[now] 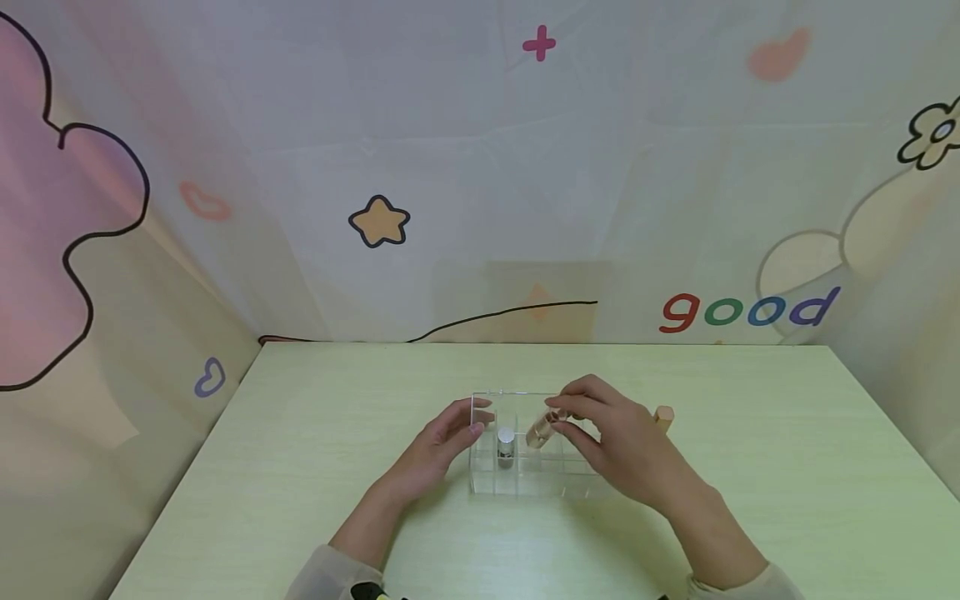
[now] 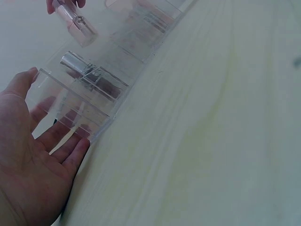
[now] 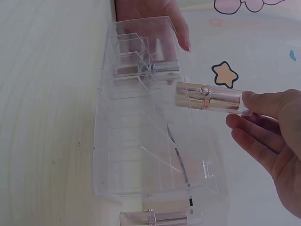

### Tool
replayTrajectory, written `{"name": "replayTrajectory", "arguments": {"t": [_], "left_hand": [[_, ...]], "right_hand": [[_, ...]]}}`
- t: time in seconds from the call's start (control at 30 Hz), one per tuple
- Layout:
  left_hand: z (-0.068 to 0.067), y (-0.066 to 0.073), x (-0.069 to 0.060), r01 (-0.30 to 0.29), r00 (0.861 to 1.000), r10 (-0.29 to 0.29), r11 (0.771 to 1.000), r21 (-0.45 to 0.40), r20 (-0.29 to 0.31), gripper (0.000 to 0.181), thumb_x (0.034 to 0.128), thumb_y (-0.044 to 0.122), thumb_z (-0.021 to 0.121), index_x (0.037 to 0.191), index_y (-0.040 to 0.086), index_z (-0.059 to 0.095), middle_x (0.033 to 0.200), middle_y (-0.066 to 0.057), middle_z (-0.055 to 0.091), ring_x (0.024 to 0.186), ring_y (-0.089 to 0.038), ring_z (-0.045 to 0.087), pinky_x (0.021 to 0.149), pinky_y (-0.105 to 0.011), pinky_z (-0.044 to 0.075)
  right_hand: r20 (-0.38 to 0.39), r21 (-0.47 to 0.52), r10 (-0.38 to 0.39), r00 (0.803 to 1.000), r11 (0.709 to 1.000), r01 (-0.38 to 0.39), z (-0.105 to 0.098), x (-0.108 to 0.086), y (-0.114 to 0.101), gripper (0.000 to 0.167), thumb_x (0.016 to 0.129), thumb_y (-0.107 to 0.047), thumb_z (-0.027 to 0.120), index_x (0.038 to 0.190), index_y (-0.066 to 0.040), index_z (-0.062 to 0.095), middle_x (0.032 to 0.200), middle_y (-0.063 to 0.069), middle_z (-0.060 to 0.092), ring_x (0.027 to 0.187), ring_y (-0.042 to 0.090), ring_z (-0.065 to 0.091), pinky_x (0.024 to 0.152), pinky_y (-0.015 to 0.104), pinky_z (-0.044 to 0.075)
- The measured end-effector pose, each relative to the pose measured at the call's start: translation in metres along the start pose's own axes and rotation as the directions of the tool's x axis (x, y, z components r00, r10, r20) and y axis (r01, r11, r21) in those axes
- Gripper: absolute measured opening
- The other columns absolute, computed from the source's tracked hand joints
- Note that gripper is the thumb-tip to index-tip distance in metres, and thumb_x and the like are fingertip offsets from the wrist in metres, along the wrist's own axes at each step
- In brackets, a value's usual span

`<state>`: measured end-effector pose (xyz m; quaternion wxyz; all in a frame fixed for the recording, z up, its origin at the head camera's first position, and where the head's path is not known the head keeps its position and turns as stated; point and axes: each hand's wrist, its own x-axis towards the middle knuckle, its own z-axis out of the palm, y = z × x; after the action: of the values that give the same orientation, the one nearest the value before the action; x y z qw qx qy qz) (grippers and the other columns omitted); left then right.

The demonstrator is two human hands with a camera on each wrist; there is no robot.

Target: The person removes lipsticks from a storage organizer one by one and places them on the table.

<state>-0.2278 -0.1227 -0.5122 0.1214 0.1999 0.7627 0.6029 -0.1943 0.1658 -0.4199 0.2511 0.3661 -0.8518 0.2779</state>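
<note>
A clear lipstick organizer (image 1: 540,486) with several compartments sits on the table. My left hand (image 1: 442,446) holds its left end, the thumb at an upper corner and the fingers along the side panel in the left wrist view. A silver-capped lipstick (image 1: 506,446) stands in a compartment near that end. My right hand (image 1: 630,442) pinches a rose-gold lipstick (image 3: 207,96) by one end between thumb and fingers. That lipstick is tilted above the organizer's middle, its free end pointing toward the compartments.
Another lipstick (image 3: 155,218) is beyond the organizer's right end, partly hidden behind my right hand in the head view. The pale wooden table (image 1: 300,500) meets a printed cloth backdrop (image 1: 465,167) at its back edge.
</note>
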Motion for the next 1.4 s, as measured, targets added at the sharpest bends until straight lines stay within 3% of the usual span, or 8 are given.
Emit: {"name": "replayTrajectory", "arguments": {"t": [0.17, 0.47, 0.87, 0.97, 1.4], "left_hand": [[0.001, 0.000, -0.001, -0.002, 1.000, 0.002, 1.000, 0.000, 0.000, 0.047, 0.1095, 0.037, 0.052, 0.153, 0.019, 0.045, 0.148, -0.008, 0.059, 0.142, -0.027, 0.054, 0.120, -0.053, 0.038], [0.000, 0.001, -0.001, 0.010, 1.000, -0.010, 1.000, -0.007, 0.003, 0.046, 0.1095, 0.038, 0.052, 0.152, 0.022, 0.045, 0.150, -0.007, 0.058, 0.142, -0.025, 0.053, 0.121, -0.052, 0.037], [0.001, 0.001, 0.000, 0.011, 1.000, -0.012, 1.000, -0.006, -0.005, 0.046, 0.1092, 0.039, 0.052, 0.152, 0.022, 0.046, 0.148, -0.007, 0.060, 0.141, -0.024, 0.054, 0.120, -0.051, 0.038], [0.001, 0.001, -0.001, 0.011, 1.000, -0.011, 1.000, -0.009, -0.004, 0.046, 0.1091, 0.039, 0.053, 0.152, 0.021, 0.046, 0.148, -0.008, 0.059, 0.141, -0.025, 0.054, 0.120, -0.050, 0.038], [0.000, 0.001, -0.001, 0.014, 1.000, -0.014, 1.000, -0.017, 0.003, 0.047, 0.1093, 0.038, 0.052, 0.152, 0.019, 0.046, 0.148, -0.006, 0.059, 0.141, -0.023, 0.054, 0.120, -0.049, 0.037]], "right_hand": [[-0.008, -0.007, 0.001, 1.000, 1.000, -0.001, -0.005, 0.000, 0.001, 0.032, 0.083, -0.003, 0.085, 0.113, -0.010, 0.077, 0.107, -0.002, 0.066, 0.089, 0.011, 0.072, 0.078, 0.013, 0.054], [-0.003, -0.046, 0.061, 0.998, 0.997, -0.061, -0.015, -0.001, 0.004, 0.031, 0.085, -0.006, 0.084, 0.114, -0.012, 0.077, 0.110, -0.005, 0.066, 0.090, 0.012, 0.071, 0.071, 0.022, 0.057], [-0.039, -0.036, 0.054, 0.998, 0.998, -0.056, -0.024, -0.001, 0.009, 0.033, 0.085, -0.003, 0.084, 0.116, -0.011, 0.077, 0.111, -0.004, 0.066, 0.085, 0.005, 0.063, 0.067, 0.009, 0.045], [-0.051, -0.024, 0.047, 0.998, 0.999, -0.049, -0.026, -0.001, 0.010, 0.033, 0.084, -0.001, 0.084, 0.115, -0.009, 0.077, 0.111, -0.003, 0.067, 0.085, 0.006, 0.062, 0.066, 0.010, 0.045], [-0.069, -0.022, 0.057, 0.996, 0.998, -0.059, -0.033, -0.001, 0.014, 0.035, 0.083, 0.002, 0.083, 0.115, -0.008, 0.077, 0.114, -0.002, 0.068, 0.090, 0.009, 0.067, 0.078, 0.007, 0.048]]}}
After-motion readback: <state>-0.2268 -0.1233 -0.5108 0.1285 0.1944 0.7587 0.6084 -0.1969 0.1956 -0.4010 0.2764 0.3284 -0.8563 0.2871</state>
